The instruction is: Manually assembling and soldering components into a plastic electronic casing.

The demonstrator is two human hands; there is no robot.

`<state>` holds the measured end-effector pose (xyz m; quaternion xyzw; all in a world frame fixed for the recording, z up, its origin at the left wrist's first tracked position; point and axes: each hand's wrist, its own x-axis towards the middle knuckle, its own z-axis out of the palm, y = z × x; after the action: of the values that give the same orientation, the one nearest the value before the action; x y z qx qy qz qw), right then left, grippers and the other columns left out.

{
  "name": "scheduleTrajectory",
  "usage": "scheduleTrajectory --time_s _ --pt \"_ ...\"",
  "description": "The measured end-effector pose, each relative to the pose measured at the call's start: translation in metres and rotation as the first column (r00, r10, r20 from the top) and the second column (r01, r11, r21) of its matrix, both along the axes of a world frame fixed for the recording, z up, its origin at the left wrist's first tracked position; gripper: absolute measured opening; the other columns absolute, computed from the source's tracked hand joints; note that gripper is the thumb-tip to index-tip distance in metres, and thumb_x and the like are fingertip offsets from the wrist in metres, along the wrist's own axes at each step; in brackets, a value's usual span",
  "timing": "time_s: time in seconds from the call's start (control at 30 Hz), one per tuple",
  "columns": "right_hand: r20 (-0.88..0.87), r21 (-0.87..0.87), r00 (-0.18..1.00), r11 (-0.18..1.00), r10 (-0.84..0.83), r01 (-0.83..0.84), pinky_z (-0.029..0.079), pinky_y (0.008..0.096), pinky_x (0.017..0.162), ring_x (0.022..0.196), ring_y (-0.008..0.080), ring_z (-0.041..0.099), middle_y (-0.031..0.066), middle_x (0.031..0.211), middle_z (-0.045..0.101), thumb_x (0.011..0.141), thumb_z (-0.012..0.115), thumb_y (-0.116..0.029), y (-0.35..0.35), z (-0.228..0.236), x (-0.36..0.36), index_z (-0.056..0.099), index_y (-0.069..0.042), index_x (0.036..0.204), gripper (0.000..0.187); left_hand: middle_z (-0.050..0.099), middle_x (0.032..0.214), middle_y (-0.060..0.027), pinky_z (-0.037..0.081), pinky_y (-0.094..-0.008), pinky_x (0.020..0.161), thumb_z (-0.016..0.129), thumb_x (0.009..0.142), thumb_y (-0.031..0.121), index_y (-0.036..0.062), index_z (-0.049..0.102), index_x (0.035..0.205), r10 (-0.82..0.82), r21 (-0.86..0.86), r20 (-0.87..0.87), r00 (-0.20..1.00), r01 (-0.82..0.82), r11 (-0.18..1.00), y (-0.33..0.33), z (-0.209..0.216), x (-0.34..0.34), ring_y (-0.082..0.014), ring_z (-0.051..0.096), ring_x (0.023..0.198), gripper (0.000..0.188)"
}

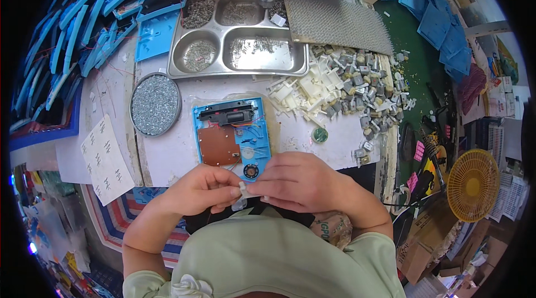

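Observation:
Close to my body, at the table's front edge, my left hand (207, 189) pinches a small white plastic part (243, 188) between thumb and forefinger. A paler, translucent bit (239, 204) hangs just below it. My right hand (301, 182) closes on the same part from the other side, its fingertips meeting the left ones. Just beyond both hands lies an open blue plastic casing (258, 147). Inside it are a brown circuit board (218, 146), a black mechanism (226, 113), thin wires and a round black piece (251, 171).
A round dish of small metal pieces (155, 104) stands left. A steel compartment tray (237, 72) with screws is behind the casing. White plastic parts (307, 89) and small motors (357, 83) are heaped right, near a bristly mat (335, 22). Blue casings (84, 19) pile far left.

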<state>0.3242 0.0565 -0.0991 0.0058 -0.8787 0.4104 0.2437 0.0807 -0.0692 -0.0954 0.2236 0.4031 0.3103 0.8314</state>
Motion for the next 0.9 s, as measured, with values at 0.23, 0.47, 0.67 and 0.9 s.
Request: scheduleTrajectory --time_s 0.23,0.47,0.67,0.9 --pt "-0.224 0.489 0.671 0.514 -0.707 0.705 0.045 0.0439 0.103 0.116 0.0360 0.057 0.0132 0.126 0.067 0.087 0.078 -0.036 0.188 0.033 -0.001 0.070 -0.006 0.125 0.049 0.060 0.080 -0.0020 0.041 -0.0226 0.056 0.059 0.105 0.011 -0.0031 0.064 0.112 0.158 0.103 -0.083 0.984 -0.149 0.983 0.011 0.008 0.001 -0.0068 0.050 0.063 0.016" --pt "-0.337 0.754 0.441 0.041 -0.832 0.655 0.045 0.0478 0.105 0.124 0.0379 0.050 0.0136 0.132 0.065 0.092 0.071 -0.047 0.276 -0.006 -0.018 0.071 -0.007 0.124 0.051 0.060 0.081 -0.0032 0.041 -0.0230 0.056 0.057 0.105 0.009 -0.0032 0.064 0.115 0.227 0.205 -0.130 0.965 -0.198 0.959 0.001 0.003 -0.007 -0.0066 0.049 0.062 0.017" --pt "-0.280 0.806 0.646 0.191 -0.710 0.560 0.047 0.0455 0.105 0.125 0.0372 0.054 0.0114 0.134 0.066 0.090 0.072 -0.046 0.310 0.003 -0.003 0.073 -0.004 0.115 0.049 0.060 0.082 -0.0033 0.041 -0.0235 0.056 0.058 0.105 0.008 -0.0034 0.064 0.117 0.245 0.177 -0.133 0.960 -0.221 0.959 -0.001 0.000 -0.008 -0.0069 0.049 0.063 0.018" --pt "-0.243 0.760 0.590 0.227 -0.770 0.609 0.048 0.0471 0.103 0.120 0.0381 0.055 0.0152 0.128 0.067 0.089 0.068 -0.043 0.322 0.013 -0.020 0.069 -0.006 0.126 0.052 0.060 0.083 -0.0033 0.042 -0.0239 0.057 0.059 0.105 0.009 -0.0039 0.064 0.116 0.282 0.199 -0.113 0.953 -0.256 0.946 -0.007 0.001 -0.005 -0.0072 0.050 0.064 0.018"
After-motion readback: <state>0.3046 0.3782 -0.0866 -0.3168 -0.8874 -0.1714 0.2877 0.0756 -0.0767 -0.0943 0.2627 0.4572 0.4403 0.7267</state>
